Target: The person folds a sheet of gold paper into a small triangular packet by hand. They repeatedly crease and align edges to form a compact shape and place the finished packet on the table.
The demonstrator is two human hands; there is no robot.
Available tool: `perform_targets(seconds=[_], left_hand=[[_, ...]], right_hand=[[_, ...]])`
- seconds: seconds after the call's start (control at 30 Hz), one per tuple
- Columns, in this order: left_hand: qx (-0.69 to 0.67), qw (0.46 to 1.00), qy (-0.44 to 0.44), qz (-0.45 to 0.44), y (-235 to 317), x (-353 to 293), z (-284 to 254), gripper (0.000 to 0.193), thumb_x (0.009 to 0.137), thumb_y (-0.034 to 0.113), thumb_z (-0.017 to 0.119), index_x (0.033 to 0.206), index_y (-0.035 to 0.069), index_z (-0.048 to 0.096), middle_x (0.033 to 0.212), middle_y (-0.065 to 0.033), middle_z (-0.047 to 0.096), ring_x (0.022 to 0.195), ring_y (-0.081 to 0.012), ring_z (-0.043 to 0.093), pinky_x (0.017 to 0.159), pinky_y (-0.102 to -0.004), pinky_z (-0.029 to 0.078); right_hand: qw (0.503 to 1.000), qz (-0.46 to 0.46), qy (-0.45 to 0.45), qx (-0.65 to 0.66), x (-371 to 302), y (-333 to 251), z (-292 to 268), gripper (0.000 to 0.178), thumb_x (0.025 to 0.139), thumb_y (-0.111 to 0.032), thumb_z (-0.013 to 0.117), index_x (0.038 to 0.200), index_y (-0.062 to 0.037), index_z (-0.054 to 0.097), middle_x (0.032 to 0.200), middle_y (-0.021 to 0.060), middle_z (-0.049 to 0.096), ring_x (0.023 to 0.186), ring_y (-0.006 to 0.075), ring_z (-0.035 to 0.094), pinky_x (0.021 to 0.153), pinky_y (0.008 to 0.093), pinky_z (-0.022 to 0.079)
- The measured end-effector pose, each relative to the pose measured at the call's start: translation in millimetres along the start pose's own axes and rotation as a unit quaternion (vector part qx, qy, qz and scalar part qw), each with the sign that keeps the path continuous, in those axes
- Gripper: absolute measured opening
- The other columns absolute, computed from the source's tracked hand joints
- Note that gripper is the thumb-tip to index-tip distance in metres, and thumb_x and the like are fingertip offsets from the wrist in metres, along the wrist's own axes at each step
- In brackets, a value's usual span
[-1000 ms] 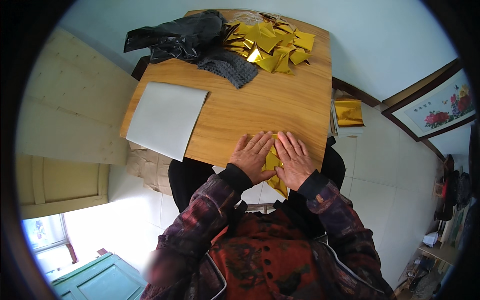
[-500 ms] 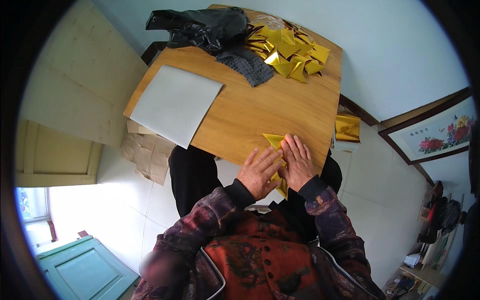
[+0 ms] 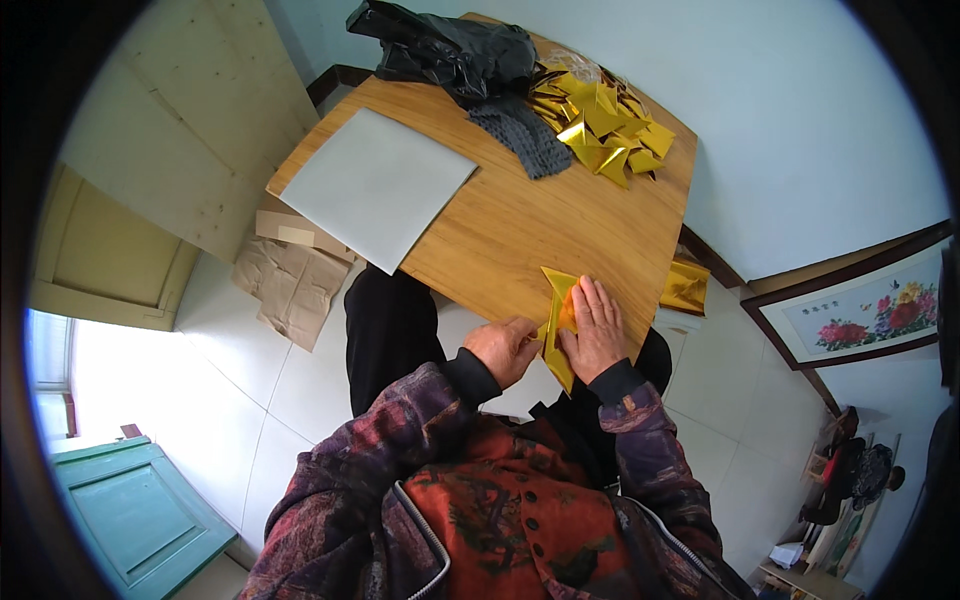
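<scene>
A folded piece of gold foil paper [image 3: 556, 335], long and pointed at both ends, lies at the near edge of the wooden table [image 3: 540, 225]. My left hand [image 3: 503, 350] is closed, thumb and fingers pinching the paper's left edge about midway along. Flat on the paper's right side rests my right hand [image 3: 595, 325], its fingers stretched out toward the far side. A patch of orange shows beside the right fingers. The lower tip of the paper reaches past the table edge over my lap. Part of the paper is hidden under the right palm.
Several folded gold pieces [image 3: 610, 125] are heaped at the table's far right, next to a black plastic bag [image 3: 450, 50] and a dark textured cloth [image 3: 525, 140]. A grey sheet [image 3: 375, 185] covers the left side. More gold paper [image 3: 686, 287] sits beyond the right edge.
My left hand has gone from spread over the paper to a pinch at its left edge. My right hand stays flat on the paper. The whole view has shifted slightly.
</scene>
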State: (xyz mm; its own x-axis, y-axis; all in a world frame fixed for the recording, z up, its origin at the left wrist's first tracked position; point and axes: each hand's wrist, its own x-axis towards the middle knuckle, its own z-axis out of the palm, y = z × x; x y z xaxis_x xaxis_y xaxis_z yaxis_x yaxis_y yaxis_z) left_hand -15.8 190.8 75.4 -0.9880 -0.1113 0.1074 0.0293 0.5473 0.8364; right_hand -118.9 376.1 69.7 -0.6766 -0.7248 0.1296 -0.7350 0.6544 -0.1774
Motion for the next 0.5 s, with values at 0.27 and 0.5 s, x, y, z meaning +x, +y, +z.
perform_targets(seconds=[0.27, 0.5], left_hand=[[-0.287, 0.926, -0.076, -0.231, -32, -22, 29, 0.031, 0.086, 0.031, 0.073, 0.100, 0.005, 0.063, 0.084, -0.0060, 0.068, 0.070, -0.0184, 0.066, 0.066, -0.0322, 0.055], [-0.514, 0.832, -0.010, -0.207, -43, -22, 67, 0.025, 0.083, 0.009, 0.075, 0.101, 0.004, 0.059, 0.089, -0.0024, 0.066, 0.077, -0.0130, 0.065, 0.073, -0.0275, 0.055]], right_hand=[[0.999, 0.044, 0.023, 0.008, -17, -28, 6, 0.072, 0.085, -0.029, 0.065, 0.144, -0.0017, 0.035, 0.154, 0.0156, 0.028, 0.141, 0.0339, 0.028, 0.112, 0.0526, 0.025], [0.978, 0.068, 0.124, 0.153, -21, -35, 9, 0.061, 0.083, -0.018, 0.069, 0.135, 0.0003, 0.044, 0.135, 0.0188, 0.048, 0.126, 0.0358, 0.045, 0.105, 0.0448, 0.036]])
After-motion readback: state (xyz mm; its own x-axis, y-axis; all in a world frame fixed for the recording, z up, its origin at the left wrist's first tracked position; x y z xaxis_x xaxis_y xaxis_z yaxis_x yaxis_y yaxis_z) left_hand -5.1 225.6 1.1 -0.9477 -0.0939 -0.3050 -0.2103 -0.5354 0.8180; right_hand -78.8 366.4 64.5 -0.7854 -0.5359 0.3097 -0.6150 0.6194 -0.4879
